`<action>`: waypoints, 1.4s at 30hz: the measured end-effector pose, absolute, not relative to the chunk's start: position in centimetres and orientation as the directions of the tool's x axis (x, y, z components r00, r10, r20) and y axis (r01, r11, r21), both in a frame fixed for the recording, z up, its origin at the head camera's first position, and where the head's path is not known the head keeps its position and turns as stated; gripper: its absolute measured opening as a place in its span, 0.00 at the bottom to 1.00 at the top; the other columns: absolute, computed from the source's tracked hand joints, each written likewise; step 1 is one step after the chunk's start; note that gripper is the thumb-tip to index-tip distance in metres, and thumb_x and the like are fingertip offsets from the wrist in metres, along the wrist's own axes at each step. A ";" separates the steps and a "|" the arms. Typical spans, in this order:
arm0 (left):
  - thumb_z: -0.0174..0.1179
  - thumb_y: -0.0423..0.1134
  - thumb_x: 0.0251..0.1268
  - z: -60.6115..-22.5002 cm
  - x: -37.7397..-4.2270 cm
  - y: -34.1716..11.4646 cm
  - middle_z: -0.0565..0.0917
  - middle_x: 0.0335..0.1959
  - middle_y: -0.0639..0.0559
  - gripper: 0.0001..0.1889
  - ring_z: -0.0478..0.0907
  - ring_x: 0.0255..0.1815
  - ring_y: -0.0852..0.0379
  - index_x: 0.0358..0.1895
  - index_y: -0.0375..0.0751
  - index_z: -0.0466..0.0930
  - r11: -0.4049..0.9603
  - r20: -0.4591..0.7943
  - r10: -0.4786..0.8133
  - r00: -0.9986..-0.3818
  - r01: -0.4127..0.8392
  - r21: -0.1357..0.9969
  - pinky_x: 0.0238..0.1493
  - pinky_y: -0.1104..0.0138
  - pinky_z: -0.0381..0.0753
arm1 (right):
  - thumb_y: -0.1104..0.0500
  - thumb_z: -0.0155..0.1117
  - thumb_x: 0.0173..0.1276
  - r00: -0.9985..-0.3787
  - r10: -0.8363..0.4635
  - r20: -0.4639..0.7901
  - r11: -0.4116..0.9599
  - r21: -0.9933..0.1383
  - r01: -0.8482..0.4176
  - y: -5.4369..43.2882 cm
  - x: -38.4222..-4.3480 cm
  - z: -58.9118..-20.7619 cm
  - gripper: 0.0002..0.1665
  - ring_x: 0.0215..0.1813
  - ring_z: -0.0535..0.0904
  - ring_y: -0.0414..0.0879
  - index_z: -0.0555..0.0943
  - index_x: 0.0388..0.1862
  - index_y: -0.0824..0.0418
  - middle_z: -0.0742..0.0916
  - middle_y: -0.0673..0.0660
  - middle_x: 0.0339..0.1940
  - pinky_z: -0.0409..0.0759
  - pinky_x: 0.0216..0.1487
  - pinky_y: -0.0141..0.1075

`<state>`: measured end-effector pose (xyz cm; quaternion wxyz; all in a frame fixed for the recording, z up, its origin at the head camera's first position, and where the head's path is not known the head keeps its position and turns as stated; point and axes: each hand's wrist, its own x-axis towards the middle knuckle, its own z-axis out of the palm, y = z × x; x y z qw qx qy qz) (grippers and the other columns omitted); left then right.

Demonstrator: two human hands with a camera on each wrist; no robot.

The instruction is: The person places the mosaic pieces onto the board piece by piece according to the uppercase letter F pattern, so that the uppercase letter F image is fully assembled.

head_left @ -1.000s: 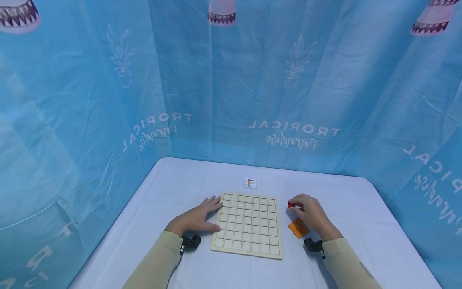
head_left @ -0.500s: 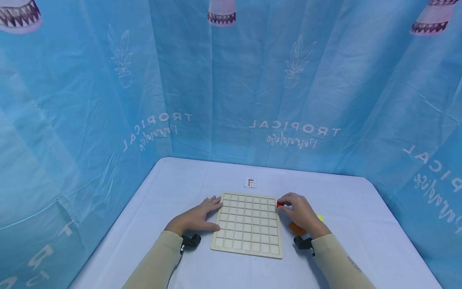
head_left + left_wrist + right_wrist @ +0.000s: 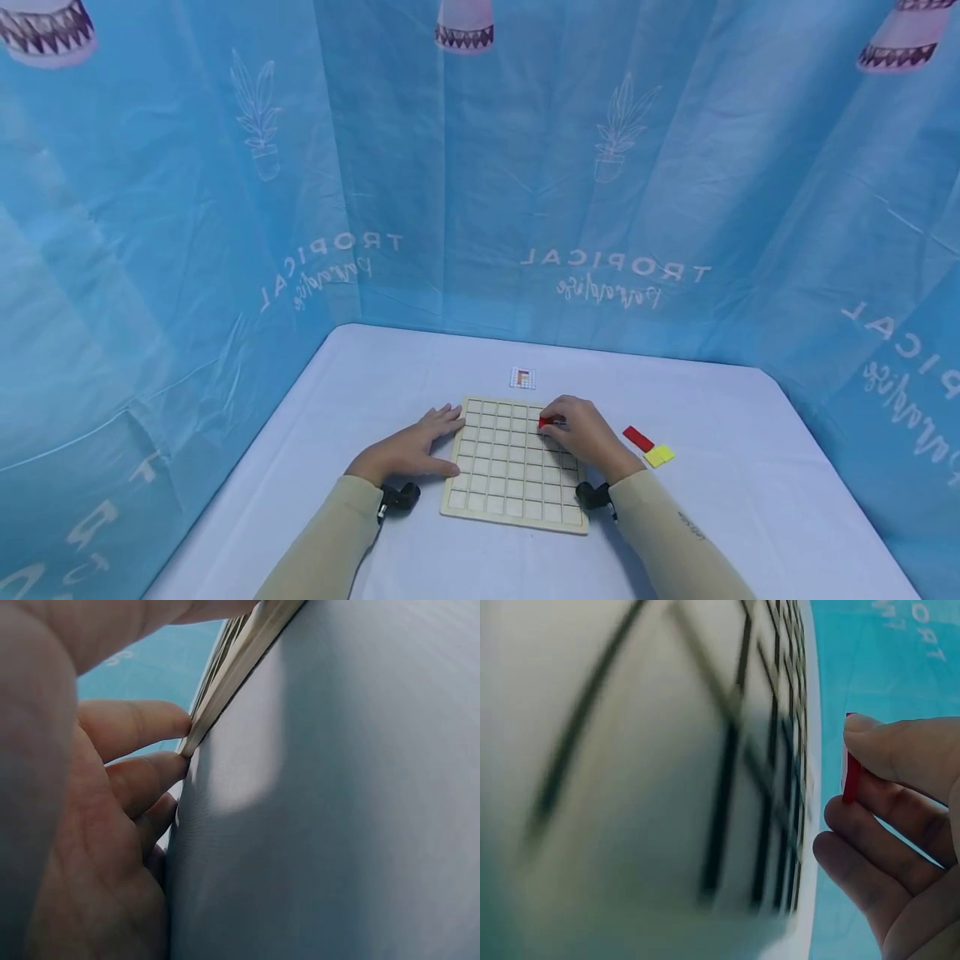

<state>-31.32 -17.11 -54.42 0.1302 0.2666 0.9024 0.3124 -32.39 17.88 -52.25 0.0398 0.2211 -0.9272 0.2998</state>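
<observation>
A pale wooden board point(image 3: 504, 483) with a grid of square cells lies flat on the white table. My left hand point(image 3: 405, 452) rests along its left side, fingers spread; in the left wrist view the fingertips touch the board's edge point(image 3: 244, 664). Over the upper right cells, my right hand point(image 3: 583, 432) pinches a small red tile point(image 3: 545, 422) between thumb and fingers. The right wrist view shows this red piece point(image 3: 852, 774) edge-on, held above the board surface.
Right of the board lie a red strip point(image 3: 638, 439) and a yellow piece point(image 3: 659, 455). Behind the board sits a small card point(image 3: 522, 378) printed with a coloured grid pattern. A blue curtain point(image 3: 487, 208) hangs around the table's back and sides.
My right hand has moved left with the red tile, from beside the board to over it. The red strip and yellow piece came into view; the orange piece is now hidden. The left hand stays.
</observation>
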 end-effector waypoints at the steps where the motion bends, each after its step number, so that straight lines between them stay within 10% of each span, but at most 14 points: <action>1: 0.75 0.62 0.60 -54.4 -31.3 -17.1 0.53 0.86 0.52 0.51 0.39 0.86 0.41 0.83 0.45 0.63 0.662 -0.068 0.563 -0.823 0.401 0.634 0.79 0.42 0.48 | 0.61 0.79 0.68 -0.897 -0.392 0.205 0.725 -0.532 -0.438 17.4 -32.6 -52.1 0.13 0.50 0.84 0.42 0.91 0.51 0.60 0.87 0.46 0.45 0.84 0.57 0.44; 42: 0.73 0.62 0.62 -54.8 -31.4 -17.5 0.53 0.86 0.51 0.51 0.39 0.86 0.41 0.83 0.45 0.63 0.653 -0.054 0.584 -0.810 0.429 0.624 0.79 0.42 0.48 | 0.60 0.77 0.70 -0.824 -0.547 0.149 0.740 -0.373 -0.559 10.4 -35.5 -52.7 0.05 0.39 0.80 0.38 0.92 0.43 0.56 0.86 0.45 0.37 0.83 0.42 0.38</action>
